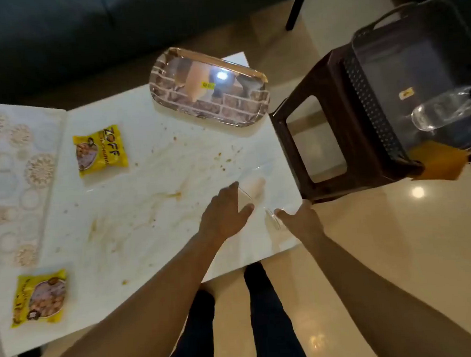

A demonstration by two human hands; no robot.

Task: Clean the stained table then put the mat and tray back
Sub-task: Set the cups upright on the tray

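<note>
Reaching over the near right corner of the stained table (136,207), the person spreads the left hand (225,211) flat, fingers straight, on what looks like a clear glass or plastic piece (257,193), too transparent to name. The right hand (298,218) hovers open at its edge, seemingly to lift it clear before wiping. The tray (208,89) sits at the far edge and the mat (14,177) lies on the left end. Two yellow snack packets (100,150) still lie among brown smears. A cloth (439,164) waits in a basket (417,82) on a stool (323,133).
</note>
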